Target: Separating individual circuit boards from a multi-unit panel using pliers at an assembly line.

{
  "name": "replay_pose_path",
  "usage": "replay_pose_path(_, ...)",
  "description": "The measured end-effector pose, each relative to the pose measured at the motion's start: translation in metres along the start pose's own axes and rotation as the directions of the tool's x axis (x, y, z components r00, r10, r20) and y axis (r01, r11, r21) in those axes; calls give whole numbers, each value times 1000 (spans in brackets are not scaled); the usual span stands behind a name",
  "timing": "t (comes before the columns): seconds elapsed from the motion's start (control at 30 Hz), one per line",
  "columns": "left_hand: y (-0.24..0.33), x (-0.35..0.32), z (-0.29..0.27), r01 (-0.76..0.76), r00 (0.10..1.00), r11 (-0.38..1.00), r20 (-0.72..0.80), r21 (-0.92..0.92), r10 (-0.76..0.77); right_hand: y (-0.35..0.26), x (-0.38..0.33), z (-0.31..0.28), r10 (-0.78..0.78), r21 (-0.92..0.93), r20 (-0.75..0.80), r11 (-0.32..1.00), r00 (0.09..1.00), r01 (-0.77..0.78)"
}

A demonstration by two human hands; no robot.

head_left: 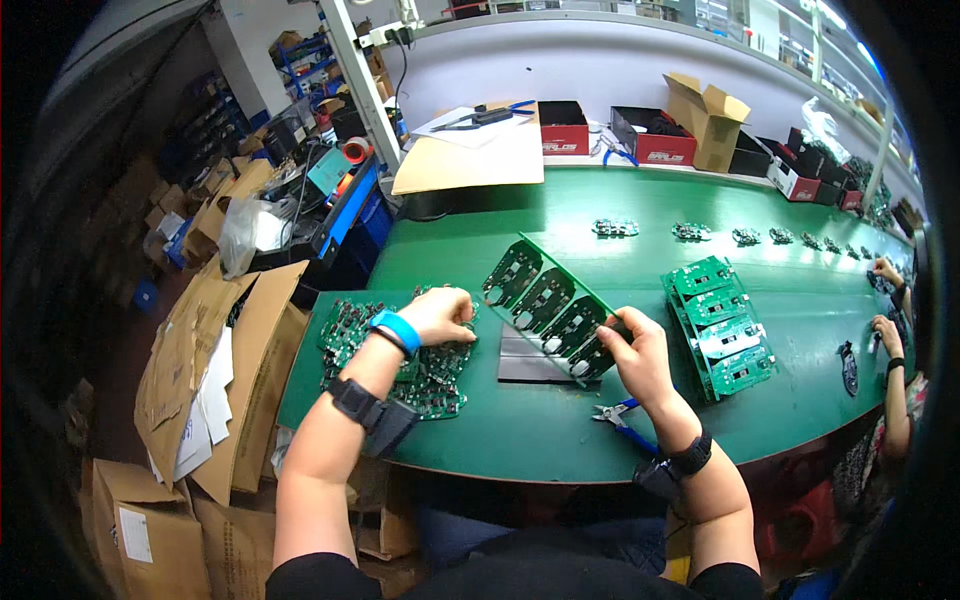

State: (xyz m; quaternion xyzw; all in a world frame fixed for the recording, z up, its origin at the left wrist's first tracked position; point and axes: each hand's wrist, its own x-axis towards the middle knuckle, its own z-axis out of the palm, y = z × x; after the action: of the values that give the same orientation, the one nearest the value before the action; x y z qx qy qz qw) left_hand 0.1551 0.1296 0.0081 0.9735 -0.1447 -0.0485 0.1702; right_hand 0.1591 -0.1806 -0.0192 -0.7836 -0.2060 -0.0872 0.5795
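My right hand (640, 355) grips the lower right end of a green circuit board panel (548, 308), holding it tilted above the table. Several board sections with dark and white components run along that panel. Beneath it, a grey flat block (520, 362) lies partly hidden. My left hand (442, 318) is closed, fingers bent down, over a pile of small circuit boards (345, 328). Whatever its fingertips hold, if anything, is hidden. Blue-handled cutters (625, 425) lie beside my right wrist. To the right rests a stack of circuit board panels (718, 325).
Small boards (692, 232) form a row along the far side of the green table (590, 205). Behind stand red-and-black boxes (563, 128) and an open carton (705, 125). Cardboard (215, 375) crowds the left edge. Another person's hands (887, 335) are at the far right.
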Motion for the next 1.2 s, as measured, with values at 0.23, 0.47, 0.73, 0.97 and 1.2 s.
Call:
replay_pose_path(0.23,-26,21,-67,168,832,755,-320,-634,-454,17,0,-8,140,529,383,777,913,-341)
replay_pose_path(0.47,-36,132,-8,-25,773,271,-190,-962,-605,11,-4,-24,-2,525,693,687,721,-502)
replay_pose_path(0.73,-28,229,44,145,696,300,-118,-943,-708,11,-8,-23,-37,582,682,631,730,-512)
replay_pose_path(0.97,-43,231,43,370,721,499,-96,-783,-686,12,-8,-23,-27,582,687,619,726,-528)
replay_pose_path(1.2,-18,120,-13,-9,996,966,84,-258,32,8,-1,-31,-151,452,765,819,627,-354)
